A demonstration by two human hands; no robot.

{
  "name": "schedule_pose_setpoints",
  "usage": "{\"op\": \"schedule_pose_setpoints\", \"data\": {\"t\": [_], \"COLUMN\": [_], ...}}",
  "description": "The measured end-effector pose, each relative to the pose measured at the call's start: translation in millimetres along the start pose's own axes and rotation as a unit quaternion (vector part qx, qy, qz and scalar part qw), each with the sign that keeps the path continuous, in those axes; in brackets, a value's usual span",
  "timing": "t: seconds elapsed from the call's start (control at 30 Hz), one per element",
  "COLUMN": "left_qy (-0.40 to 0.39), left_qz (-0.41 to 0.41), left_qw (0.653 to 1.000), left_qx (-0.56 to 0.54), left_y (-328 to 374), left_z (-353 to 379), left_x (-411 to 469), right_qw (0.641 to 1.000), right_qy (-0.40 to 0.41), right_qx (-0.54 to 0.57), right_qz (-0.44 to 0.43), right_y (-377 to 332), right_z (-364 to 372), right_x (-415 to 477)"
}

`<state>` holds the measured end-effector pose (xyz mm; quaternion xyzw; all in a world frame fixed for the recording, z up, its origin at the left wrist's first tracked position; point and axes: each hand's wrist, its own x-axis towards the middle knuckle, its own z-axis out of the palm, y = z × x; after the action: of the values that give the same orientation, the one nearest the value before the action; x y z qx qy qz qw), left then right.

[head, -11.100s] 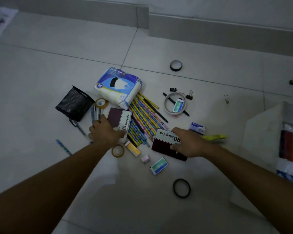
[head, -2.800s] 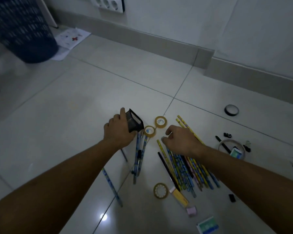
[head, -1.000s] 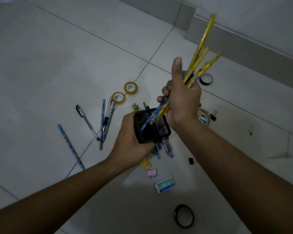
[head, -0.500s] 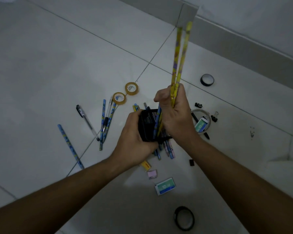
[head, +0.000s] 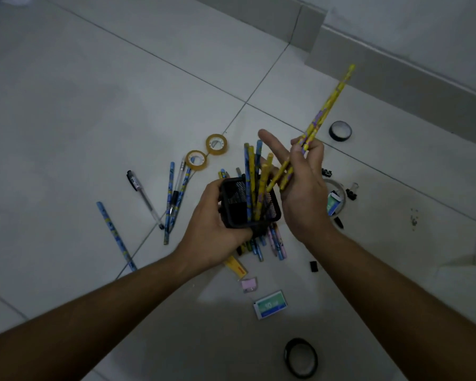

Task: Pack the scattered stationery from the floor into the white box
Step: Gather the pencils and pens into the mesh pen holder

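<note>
My left hand grips a black mesh pen holder above the floor, with several blue and yellow pencils standing in it. Just right of the holder, my right hand pinches two yellow pencils that slant up to the right, their lower tips near the holder's rim; its index finger is stretched out. More pencils lie on the floor under the holder. Loose pens and a blue pencil lie to the left. The white box is out of view.
Two yellow tape rolls lie beyond the pens. A black tape roll is at the far right, another near me. A green-white small box, a pink eraser, binder clips and a white tape ring are scattered about. A wall skirting runs behind.
My right hand has let most of its pencils drop into the holder and has lifted off, keeping two yellow ones that now tilt to the right. The holder stays in my left hand.
</note>
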<state>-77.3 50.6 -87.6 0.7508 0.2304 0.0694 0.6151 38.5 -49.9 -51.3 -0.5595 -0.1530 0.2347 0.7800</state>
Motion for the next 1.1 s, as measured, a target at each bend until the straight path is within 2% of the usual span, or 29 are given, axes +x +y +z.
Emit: {"op": "schedule_pose_setpoints", "data": {"t": [0.07, 0.17, 0.3, 0.37, 0.43, 0.53, 0.6, 0.67, 0.73, 0.77, 0.83, 0.87, 0.93, 0.97, 1.03, 1.1], "left_qy": [0.004, 0.009, 0.013, 0.016, 0.021, 0.026, 0.032, 0.045, 0.070, 0.086, 0.121, 0.141, 0.173, 0.183, 0.193, 0.193], "left_qz": [0.000, -0.004, -0.007, -0.005, -0.003, -0.003, -0.001, -0.003, -0.008, -0.009, -0.011, -0.016, -0.029, -0.033, -0.033, -0.033], "left_qw": [1.000, 1.000, 1.000, 1.000, 1.000, 1.000, 0.999, 0.999, 0.997, 0.996, 0.992, 0.989, 0.984, 0.982, 0.980, 0.981], "left_qx": [-0.004, -0.010, -0.009, -0.009, -0.010, -0.012, -0.012, -0.016, -0.018, -0.021, -0.030, -0.031, -0.026, -0.022, -0.016, -0.009], "left_y": [2, 7, 8, 6, 4, 3, 4, 4, 3, 3, 1, 0, -2, -4, -6, -9], "left_z": [0, 0, 0, 0, -1, -5, -8, -14, -20, -23, -27, -29, -33, -34, -36, -38], "left_x": [1, 2, 2, 3, 3, 3, 3, 3, 2, 2, 2, 2, 2, 1, 0, -2], "right_qw": [1.000, 0.999, 0.976, 0.960, 0.953, 0.959, 0.966, 0.966, 0.939, 0.913, 0.832, 0.781, 0.693, 0.669, 0.664, 0.688], "right_qy": [-0.007, -0.028, -0.030, -0.040, -0.066, -0.107, -0.072, 0.025, 0.105, 0.110, 0.055, 0.025, -0.012, -0.019, -0.024, -0.023], "right_qx": [0.012, -0.032, -0.210, -0.276, -0.295, -0.261, -0.240, -0.251, -0.327, -0.391, -0.532, -0.601, -0.706, -0.733, -0.740, -0.717], "right_qz": [0.008, -0.011, -0.054, -0.027, 0.010, -0.026, -0.056, -0.062, -0.013, 0.041, 0.150, 0.169, 0.143, 0.127, 0.104, 0.104], "right_y": [-1, 2, 17, 24, 28, 29, 28, 31, 37, 43, 57, 65, 78, 83, 91, 94], "right_z": [-2, -2, -1, -3, -10, -22, -26, -30, -36, -38, -37, -32, -18, -11, -2, 3], "right_x": [0, -5, -17, -21, -24, -27, -27, -24, -17, -13, -11, -13, -19, -20, -18, -13]}}
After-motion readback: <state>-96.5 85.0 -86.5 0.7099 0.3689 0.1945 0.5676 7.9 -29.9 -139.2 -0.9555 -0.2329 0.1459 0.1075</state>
